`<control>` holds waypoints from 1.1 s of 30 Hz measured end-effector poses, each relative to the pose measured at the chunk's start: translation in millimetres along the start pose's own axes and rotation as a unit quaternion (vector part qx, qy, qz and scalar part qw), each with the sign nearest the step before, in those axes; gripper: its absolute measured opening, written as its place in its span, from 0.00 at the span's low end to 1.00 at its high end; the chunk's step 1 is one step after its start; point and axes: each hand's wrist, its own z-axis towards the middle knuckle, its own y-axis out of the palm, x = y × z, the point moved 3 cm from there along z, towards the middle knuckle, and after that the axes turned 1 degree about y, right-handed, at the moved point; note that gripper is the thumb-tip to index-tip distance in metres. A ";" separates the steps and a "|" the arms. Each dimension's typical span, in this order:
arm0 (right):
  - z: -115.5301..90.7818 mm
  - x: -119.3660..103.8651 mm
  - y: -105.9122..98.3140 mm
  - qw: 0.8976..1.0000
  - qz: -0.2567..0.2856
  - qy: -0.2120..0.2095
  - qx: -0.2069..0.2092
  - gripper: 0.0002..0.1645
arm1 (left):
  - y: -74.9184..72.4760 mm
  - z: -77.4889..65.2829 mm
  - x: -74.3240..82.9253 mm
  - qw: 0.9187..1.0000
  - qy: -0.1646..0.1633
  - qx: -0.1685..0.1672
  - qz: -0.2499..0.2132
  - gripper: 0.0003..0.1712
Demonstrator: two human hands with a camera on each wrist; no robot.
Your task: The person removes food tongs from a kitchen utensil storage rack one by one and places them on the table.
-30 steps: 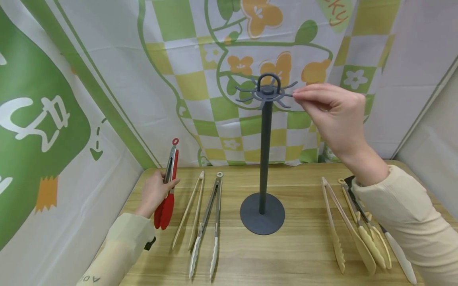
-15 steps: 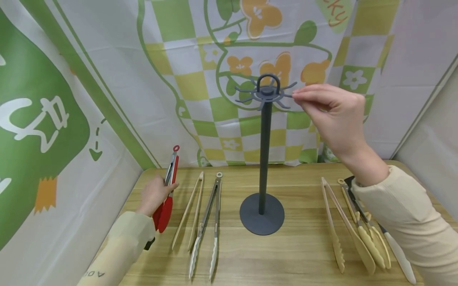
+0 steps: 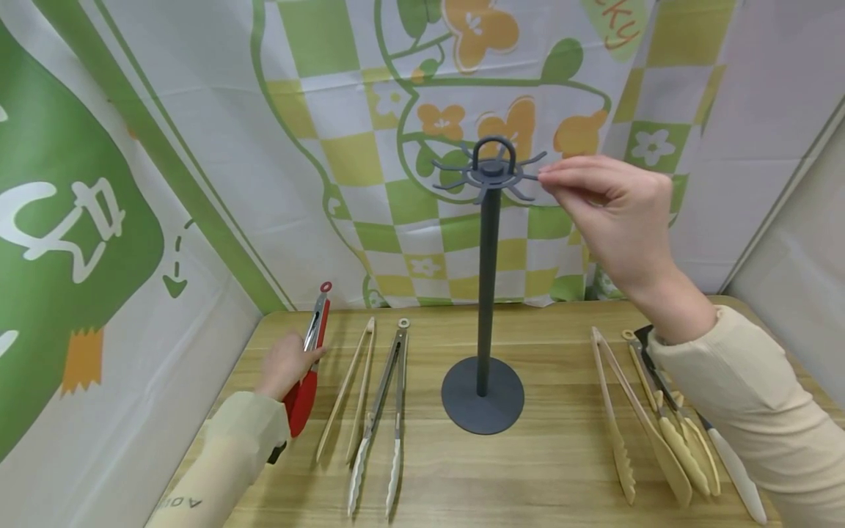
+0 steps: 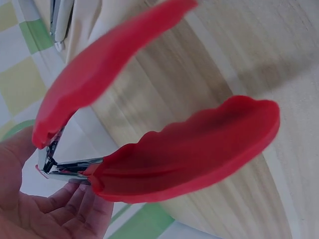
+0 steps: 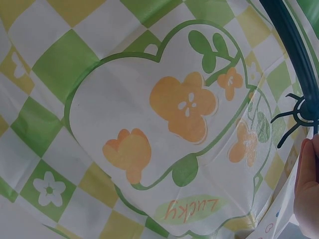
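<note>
My left hand (image 3: 285,364) holds red-tipped kitchen tongs (image 3: 302,405) by their metal arms, over the left part of the table. The ring end points up and away. In the left wrist view, the two red scalloped heads (image 4: 189,157) stand spread apart above the wood. A dark grey hook rack (image 3: 487,293) rises from a round base at the middle, with a loop and several curved hooks on top. My right hand (image 3: 614,213) pinches the tip of its right-hand hook between thumb and fingers. In the right wrist view, only part of that hand (image 5: 306,189) shows.
Beige tongs (image 3: 363,389) and white-tipped metal tongs (image 3: 396,411) lie left of the rack. Pinkish-beige tongs (image 3: 614,411) and several more utensils lie at the right, partly under my right forearm. A printed cloth (image 3: 422,242) hangs behind the table.
My left hand and the red tongs have sunk a little toward the table, the ring end dropping most. My right hand stays at the hook.
</note>
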 end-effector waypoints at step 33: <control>0.2 -0.8 -0.4 1.000 -0.002 -0.005 0.000 0.04 | 23.9 0.6 -7.3 0.998 -0.010 -0.057 0.041 0.16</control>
